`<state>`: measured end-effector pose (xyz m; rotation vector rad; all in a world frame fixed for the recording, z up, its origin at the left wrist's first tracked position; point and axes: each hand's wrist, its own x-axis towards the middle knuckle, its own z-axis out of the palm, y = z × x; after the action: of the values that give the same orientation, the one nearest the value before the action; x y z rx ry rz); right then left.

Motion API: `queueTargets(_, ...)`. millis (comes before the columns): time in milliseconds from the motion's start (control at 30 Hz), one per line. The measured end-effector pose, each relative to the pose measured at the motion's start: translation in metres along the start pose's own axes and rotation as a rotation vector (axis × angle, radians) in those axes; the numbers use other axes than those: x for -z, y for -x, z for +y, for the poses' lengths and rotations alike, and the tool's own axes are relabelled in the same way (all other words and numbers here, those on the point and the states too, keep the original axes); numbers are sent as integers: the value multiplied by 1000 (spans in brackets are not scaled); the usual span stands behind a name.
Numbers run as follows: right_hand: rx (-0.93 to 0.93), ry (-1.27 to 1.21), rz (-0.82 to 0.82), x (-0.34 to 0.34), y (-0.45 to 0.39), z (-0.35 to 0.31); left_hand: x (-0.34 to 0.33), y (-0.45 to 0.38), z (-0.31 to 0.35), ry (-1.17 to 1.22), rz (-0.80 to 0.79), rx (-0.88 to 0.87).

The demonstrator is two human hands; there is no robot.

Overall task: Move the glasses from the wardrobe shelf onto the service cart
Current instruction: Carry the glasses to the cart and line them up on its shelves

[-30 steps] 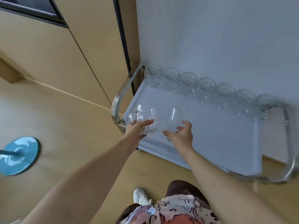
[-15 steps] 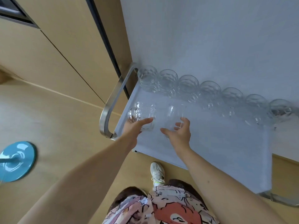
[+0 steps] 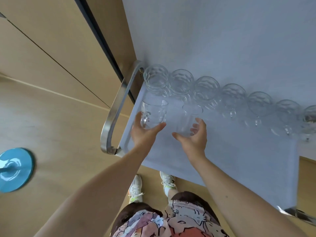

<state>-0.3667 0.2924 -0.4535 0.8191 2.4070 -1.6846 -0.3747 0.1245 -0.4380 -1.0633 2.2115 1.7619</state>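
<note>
Cart top (image 3: 230, 161): bare in the near half; steel handle (image 3: 118, 106) at the left end.
Back edge: row of glasses (image 3: 206, 88) side by side against the wall (image 3: 222, 31).
Floor: blue disc (image 3: 15, 170) far left, well apart from the cart.
Left hand (image 3: 145, 134): curled round a mug (image 3: 153, 115), just in front of the row.
Right hand (image 3: 193, 137): curled round a tumbler (image 3: 188, 120), beside the mug.

Down on the wood floor (image 3: 56, 134), a glossy blue round base (image 3: 16, 170) sits well to the left of the white sneakers (image 3: 136, 189). Just below those sneakers, a patterned pink garment (image 3: 167, 223). Up and left of them, tan cabinet panels (image 3: 56, 31) edged by a dark strip (image 3: 106, 40).
</note>
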Motion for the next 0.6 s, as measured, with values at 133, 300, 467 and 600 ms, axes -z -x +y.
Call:
queueTargets(133, 20, -12, 40, -10, 3, 4, -9, -10, -13, -66, 11, -140)
queueTargets(300, 37, -6, 59, -20, 6, 6, -13, -19, -24, -40, 7, -211)
queueTargets(467, 29, 5, 131, -24, 8, 8, -8, -22, -31, -81, -25, -242)
queueTargets(600, 5, -6, 155, -23, 11, 13, -5, -17, -45, -95, -12, -212)
